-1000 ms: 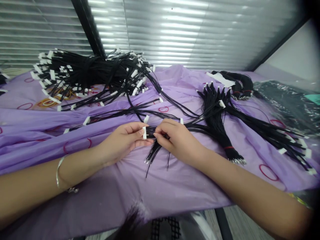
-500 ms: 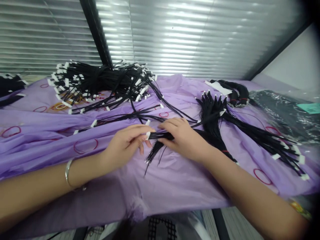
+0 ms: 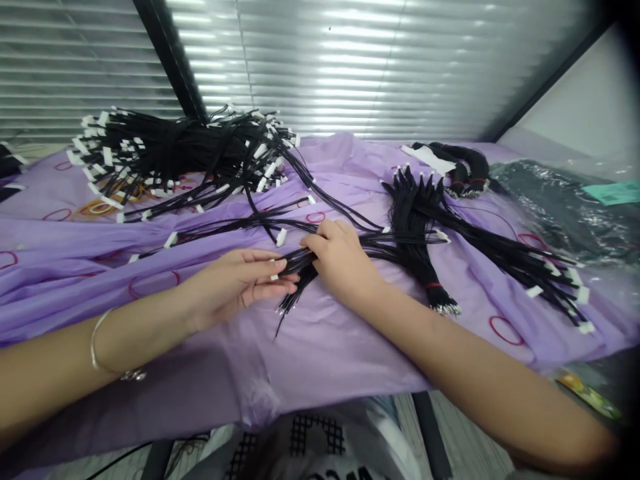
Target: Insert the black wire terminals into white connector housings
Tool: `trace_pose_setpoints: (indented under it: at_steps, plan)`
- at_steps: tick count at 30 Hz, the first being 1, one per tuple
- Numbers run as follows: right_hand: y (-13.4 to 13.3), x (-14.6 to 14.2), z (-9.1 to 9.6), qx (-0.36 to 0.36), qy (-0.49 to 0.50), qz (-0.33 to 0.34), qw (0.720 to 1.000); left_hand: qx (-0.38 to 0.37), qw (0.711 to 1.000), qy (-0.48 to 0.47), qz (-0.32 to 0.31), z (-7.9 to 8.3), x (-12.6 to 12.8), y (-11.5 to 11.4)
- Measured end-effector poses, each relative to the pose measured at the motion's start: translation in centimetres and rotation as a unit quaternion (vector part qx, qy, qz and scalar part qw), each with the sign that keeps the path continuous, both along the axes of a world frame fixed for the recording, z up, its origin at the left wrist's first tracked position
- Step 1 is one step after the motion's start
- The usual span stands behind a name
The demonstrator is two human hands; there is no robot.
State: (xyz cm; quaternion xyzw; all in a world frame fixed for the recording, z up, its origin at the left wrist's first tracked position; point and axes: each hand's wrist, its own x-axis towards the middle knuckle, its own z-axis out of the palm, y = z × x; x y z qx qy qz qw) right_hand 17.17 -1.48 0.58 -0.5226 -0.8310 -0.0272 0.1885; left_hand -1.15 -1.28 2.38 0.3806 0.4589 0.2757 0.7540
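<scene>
My left hand (image 3: 235, 283) pinches the white-connector end of some thin black cables (image 3: 296, 261) between thumb and fingers. Wrapped around the same cables a little further right is my right hand (image 3: 339, 259), its fingers curled over them. Below it, a bunch of black wire ends (image 3: 293, 299) with small shiny tips fans out over the purple cloth. From behind the right hand the cables run right, across an upright black bundle (image 3: 413, 227) tied with a red band (image 3: 433, 285). How many strands I hold is hidden.
A large heap of black cables (image 3: 185, 153) with white connectors lies at the back left. On the right are another cable bunch (image 3: 520, 260), a coiled bundle (image 3: 473, 167) and a clear plastic bag (image 3: 545, 207). Red rubber bands (image 3: 506, 331) dot the purple cloth (image 3: 340, 360).
My right hand has curled its fingers more tightly over the cables. The left fingers have straightened under the connector end. The whole view has shifted slightly.
</scene>
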Motion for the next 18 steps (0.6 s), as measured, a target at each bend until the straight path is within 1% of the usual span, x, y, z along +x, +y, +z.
trace_pose_setpoints:
  at_steps: [2,4,6,8,9,11,14,18]
  plan:
    - [-0.4,0.4,0.7,0.031,0.019,0.026,0.999,0.017,0.999,-0.033,0.025,-0.6,-0.1,0.3]
    - [-0.8,1.0,1.6,0.053,0.04,0.075,0.995,0.029,0.996,-0.053,0.059,-1.1,-0.3,0.6]
    - [-1.2,1.5,2.3,0.036,0.027,0.153,0.987,0.025,0.995,-0.056,0.074,-1.3,-0.4,0.9]
    - [-1.3,1.6,2.5,0.007,-0.016,0.23,0.973,0.013,0.997,-0.052,0.061,-1.3,-0.5,1.2]
    - [-1.3,1.6,2.3,-0.005,-0.039,0.256,0.966,0.01,0.997,-0.052,0.051,-1.3,-0.6,1.2]
    - [-1.2,1.3,1.7,-0.026,-0.068,0.273,0.959,0.009,0.998,-0.055,0.031,-1.2,-0.7,1.4]
    - [-0.9,1.0,0.7,-0.065,-0.073,0.263,0.96,0.018,0.998,-0.052,0.028,-1.2,-0.8,1.4]
    - [-0.6,1.1,0.6,-0.117,-0.044,0.267,0.956,0.032,0.998,-0.036,0.033,-1.6,-1.1,1.3]
